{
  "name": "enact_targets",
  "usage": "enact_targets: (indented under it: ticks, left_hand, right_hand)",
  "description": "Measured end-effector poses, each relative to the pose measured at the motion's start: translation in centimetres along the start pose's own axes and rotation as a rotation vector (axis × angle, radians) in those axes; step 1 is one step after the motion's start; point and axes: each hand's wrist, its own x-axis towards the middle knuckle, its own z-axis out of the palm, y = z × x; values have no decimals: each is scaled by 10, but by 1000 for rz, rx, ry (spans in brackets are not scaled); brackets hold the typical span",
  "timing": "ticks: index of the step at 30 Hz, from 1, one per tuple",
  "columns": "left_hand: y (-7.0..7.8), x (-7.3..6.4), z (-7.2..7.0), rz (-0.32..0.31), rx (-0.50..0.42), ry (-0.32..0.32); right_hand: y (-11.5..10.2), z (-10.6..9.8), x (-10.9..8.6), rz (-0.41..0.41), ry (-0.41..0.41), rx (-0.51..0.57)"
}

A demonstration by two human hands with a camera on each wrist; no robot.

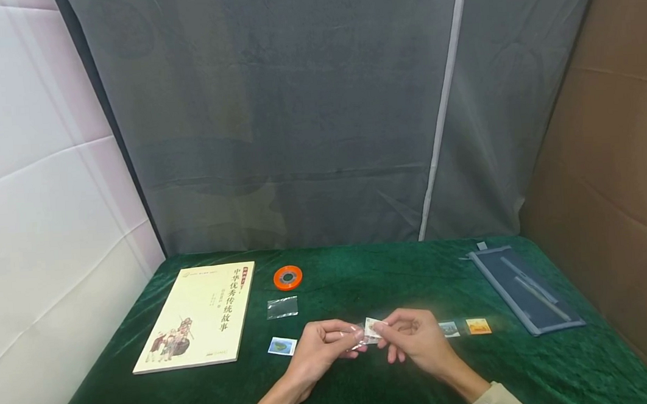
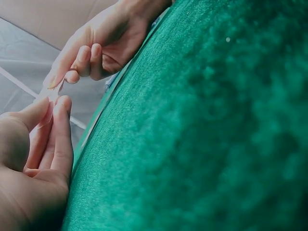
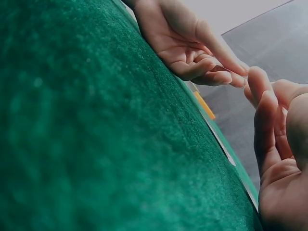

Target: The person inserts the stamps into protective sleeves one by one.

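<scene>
Over the near middle of the table, my left hand [image 1: 325, 348] pinches a small clear plastic sleeve [image 1: 358, 334] between thumb and fingers. My right hand [image 1: 415, 340] holds a small pale stamp [image 1: 371, 329] by its edge, right at the sleeve's mouth. In the left wrist view the fingertips of both hands nearly meet around the sleeve and stamp. Left of the hands lies a stamp with a green picture [image 1: 282, 346]. Beyond the right hand are a blue-grey stamp [image 1: 449, 329] and an orange stamp [image 1: 478, 326].
A cream book [image 1: 197, 315] lies at the left. Between it and the hands are an orange disc [image 1: 279, 279] and another clear sleeve [image 1: 282, 307]. A dark blue zip pouch [image 1: 517, 289] with slim tools inside lies at the right. Green cloth [image 1: 360, 273] covers the table.
</scene>
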Motion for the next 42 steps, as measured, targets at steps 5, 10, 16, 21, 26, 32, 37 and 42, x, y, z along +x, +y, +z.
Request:
enact_targets:
  ticks: [5, 10, 16, 21, 26, 32, 37, 42]
  left_hand:
    - [0, 0, 1, -4, 5, 10]
    - [0, 0, 1, -4, 12, 9]
    - [1, -1, 2, 4, 17, 6]
    - [1, 0, 3, 4, 16, 16]
    - [-1, 0, 2, 2, 14, 21]
    - [-2, 0, 1, 1, 5, 29]
    - [-1, 0, 2, -5, 4, 38]
    - [0, 0, 2, -2, 2, 47]
  right_hand:
    - [2, 0, 0, -9, 7, 6]
    - [2, 1, 1, -22, 34, 10]
    - [1, 1, 1, -17, 58, 5]
    - [1, 0, 0, 4, 68, -13]
    - [1, 1, 1, -2, 64, -9]
    - [0, 1, 2, -4, 59, -2]
    - [-1, 2, 2, -11, 54, 0]
    - [-2, 3, 3, -16, 51, -1]
